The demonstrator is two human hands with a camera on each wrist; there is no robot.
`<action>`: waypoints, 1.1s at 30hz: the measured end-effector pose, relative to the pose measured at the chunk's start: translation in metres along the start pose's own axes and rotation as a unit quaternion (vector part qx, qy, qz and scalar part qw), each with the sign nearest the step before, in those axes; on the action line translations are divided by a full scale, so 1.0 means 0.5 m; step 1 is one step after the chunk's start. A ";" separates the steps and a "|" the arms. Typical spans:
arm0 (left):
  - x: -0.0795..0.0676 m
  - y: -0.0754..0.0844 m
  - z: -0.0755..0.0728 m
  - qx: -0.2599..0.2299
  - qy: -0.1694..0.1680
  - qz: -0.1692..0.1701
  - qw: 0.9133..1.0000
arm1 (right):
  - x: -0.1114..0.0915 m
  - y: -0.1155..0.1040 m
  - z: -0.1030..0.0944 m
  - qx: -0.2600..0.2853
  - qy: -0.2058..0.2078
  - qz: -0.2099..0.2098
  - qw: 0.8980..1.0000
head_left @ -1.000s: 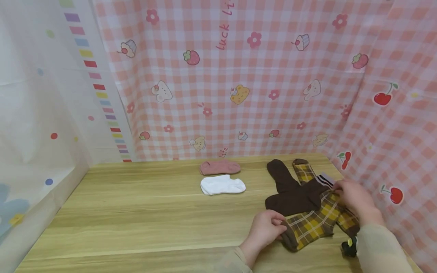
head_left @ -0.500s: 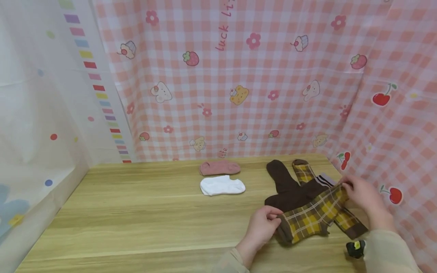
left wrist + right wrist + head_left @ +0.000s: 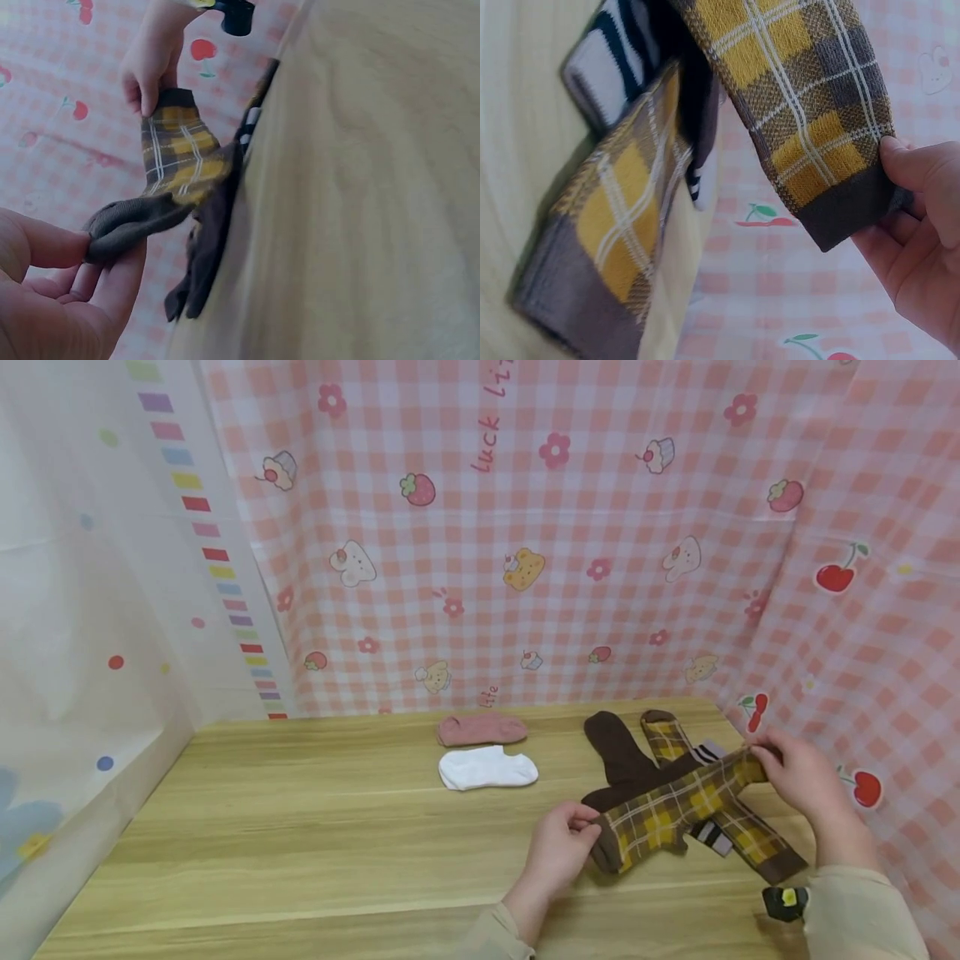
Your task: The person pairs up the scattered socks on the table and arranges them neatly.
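Observation:
A yellow and brown plaid sock [image 3: 675,810] is stretched between both hands, lifted off the table. At its dark toe end, my left hand [image 3: 558,852] pinches the fabric between thumb and fingers. My right hand [image 3: 806,781] pinches the dark cuff, which the right wrist view shows up close on the held sock [image 3: 802,97]. Beneath it lie two dark brown socks [image 3: 617,747] with striped cuffs, partly covered. A second plaid sock [image 3: 761,843] lies crossed with them on the table, its middle hidden.
A pink sock [image 3: 482,729] and a white ankle sock [image 3: 487,768] lie flat, side by side, at the table's back middle. The wooden table [image 3: 300,827] meets a pink checked curtain [image 3: 465,527] at the back and right. A black device [image 3: 784,902] is at the right wrist.
Both hands have raised the plaid sock up from the pile, the left hand moving a little leftward. More of the second plaid sock and a striped cuff now show underneath.

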State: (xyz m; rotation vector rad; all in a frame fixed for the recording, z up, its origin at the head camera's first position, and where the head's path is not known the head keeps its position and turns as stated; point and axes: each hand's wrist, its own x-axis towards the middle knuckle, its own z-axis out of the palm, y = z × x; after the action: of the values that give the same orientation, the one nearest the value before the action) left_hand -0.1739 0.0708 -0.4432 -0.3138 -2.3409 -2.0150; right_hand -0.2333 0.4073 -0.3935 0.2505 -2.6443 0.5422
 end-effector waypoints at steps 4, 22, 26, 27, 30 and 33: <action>0.007 0.006 -0.015 -0.003 0.016 -0.001 1.000 | 0.002 -0.019 -0.009 0.009 0.001 0.010 1.000; 0.033 0.016 -0.079 -0.001 0.042 0.022 0.999 | 0.006 -0.085 -0.025 0.021 0.016 -0.002 1.000; 0.038 0.020 -0.095 -0.005 0.040 0.020 0.999 | 0.006 -0.093 -0.027 0.025 0.018 -0.007 0.999; 0.040 0.020 -0.099 -0.006 0.040 0.019 0.999 | 0.006 -0.095 -0.028 0.027 0.019 -0.009 0.999; 0.044 0.022 -0.109 -0.006 0.041 0.021 0.999 | 0.007 -0.102 -0.028 0.030 0.022 -0.020 0.999; 0.048 0.021 -0.119 0.002 0.044 0.022 0.999 | 0.008 -0.108 -0.025 0.034 0.021 -0.028 0.999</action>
State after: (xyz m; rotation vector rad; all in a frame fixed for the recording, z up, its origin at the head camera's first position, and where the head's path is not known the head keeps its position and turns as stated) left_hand -0.2017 0.0171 -0.4196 -0.2681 -2.2644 -1.9626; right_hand -0.2184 0.3629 -0.3632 0.3306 -2.5733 0.6138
